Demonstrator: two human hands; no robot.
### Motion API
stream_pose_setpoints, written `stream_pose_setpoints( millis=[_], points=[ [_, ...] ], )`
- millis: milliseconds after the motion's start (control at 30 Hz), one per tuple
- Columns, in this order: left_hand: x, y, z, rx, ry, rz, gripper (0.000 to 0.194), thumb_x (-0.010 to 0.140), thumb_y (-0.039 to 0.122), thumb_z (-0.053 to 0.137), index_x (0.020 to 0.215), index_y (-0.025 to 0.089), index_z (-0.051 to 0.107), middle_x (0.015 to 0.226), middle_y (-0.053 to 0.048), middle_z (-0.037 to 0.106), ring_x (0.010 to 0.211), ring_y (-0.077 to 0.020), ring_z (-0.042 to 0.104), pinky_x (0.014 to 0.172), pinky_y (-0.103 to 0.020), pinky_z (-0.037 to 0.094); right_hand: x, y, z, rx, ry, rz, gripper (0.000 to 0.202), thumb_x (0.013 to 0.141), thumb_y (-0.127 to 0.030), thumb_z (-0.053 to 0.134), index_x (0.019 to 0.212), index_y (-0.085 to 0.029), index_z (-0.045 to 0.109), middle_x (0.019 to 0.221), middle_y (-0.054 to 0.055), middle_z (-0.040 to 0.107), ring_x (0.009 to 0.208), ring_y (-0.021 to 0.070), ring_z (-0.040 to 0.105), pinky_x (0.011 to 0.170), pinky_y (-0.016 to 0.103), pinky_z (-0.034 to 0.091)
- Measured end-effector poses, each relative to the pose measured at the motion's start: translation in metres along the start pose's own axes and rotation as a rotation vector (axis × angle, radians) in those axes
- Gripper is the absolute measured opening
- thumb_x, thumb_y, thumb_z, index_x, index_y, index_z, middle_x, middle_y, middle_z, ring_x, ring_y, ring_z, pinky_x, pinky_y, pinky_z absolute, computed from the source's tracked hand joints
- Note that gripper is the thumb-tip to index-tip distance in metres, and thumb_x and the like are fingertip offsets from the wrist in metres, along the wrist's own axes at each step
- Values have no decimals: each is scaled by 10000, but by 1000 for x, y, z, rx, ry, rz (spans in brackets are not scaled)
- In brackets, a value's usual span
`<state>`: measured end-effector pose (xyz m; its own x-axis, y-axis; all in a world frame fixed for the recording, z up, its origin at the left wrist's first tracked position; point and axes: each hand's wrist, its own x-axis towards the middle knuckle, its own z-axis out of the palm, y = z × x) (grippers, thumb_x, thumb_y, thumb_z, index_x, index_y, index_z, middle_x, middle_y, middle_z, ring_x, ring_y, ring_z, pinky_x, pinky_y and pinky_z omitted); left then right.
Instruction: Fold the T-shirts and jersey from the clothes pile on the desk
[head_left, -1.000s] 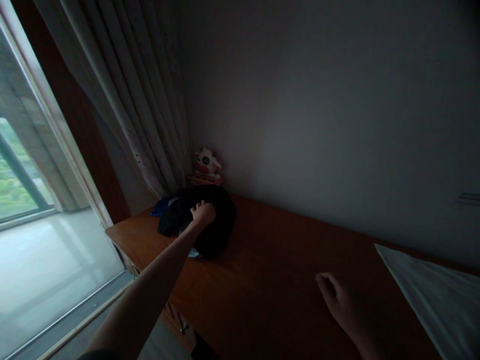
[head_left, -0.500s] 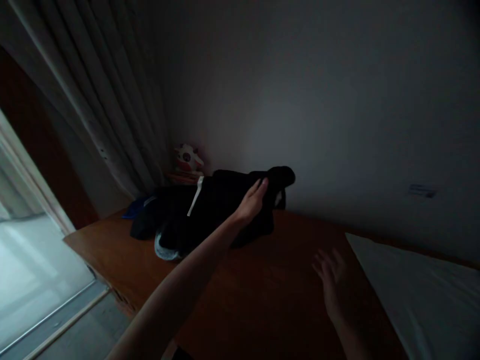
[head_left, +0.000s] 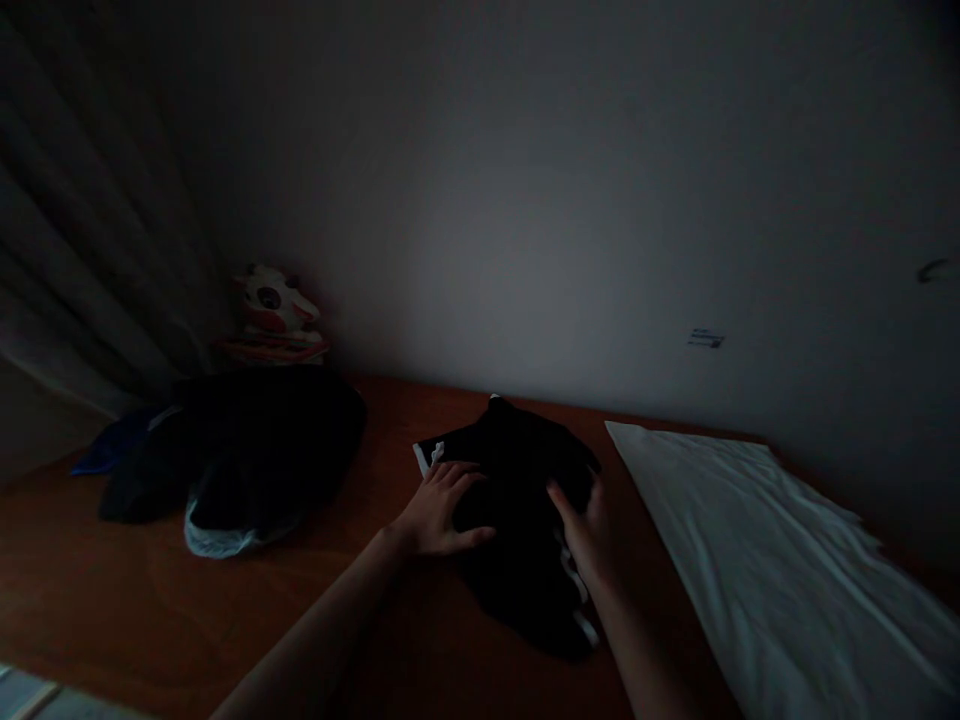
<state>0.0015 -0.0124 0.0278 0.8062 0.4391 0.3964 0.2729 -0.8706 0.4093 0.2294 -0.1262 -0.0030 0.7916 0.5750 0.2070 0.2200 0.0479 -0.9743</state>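
Note:
A black garment with white trim lies rumpled on the brown wooden surface in front of me. My left hand rests on its left side, fingers and thumb spread. At the garment's right edge is my right hand, thumb and fingers apart, touching the cloth; some of its fingers are hard to make out in the dark. White edging shows at the garment's upper left and beside my right wrist.
A pile of dark clothes with a pale piece at its front lies to the left. Behind it stands a cow figure near the curtain. White cloth is spread at the right. A wall runs along the back.
The black garment has come away from the pile in my left hand and now lies on the wood further right. My right hand has come to it. The view has turned right.

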Motion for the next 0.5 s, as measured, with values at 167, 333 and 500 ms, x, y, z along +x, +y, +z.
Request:
stream_pose_setpoints(
  millis=[167,333,500],
  points=[
    [-1,4,15,76,-130,-18,770,709,709,722,1267,183,653,1524,-196,477,1405,-436,408,1126,-611,360,-1,-5,-2,-18,11,56,783,619,-651,787,1242,-207,622,1231,129,712,1158,333,651,997,441,498],
    [4,8,13,-69,-102,-25,329,936,456,548,1021,184,712,1209,-152,698,1163,-323,611,1034,-495,463,0,-12,-9,178,-8,191,597,669,-613,799,1133,-253,683,1166,75,742,1078,298,684,854,386,560],
    [11,3,7,-618,147,-397,439,937,594,494,878,196,670,797,-27,688,771,-204,640,752,-321,520,1,-14,-8,445,-101,201,682,713,-643,754,1268,-271,614,1187,71,730,1060,282,697,807,388,587]
  ],
)
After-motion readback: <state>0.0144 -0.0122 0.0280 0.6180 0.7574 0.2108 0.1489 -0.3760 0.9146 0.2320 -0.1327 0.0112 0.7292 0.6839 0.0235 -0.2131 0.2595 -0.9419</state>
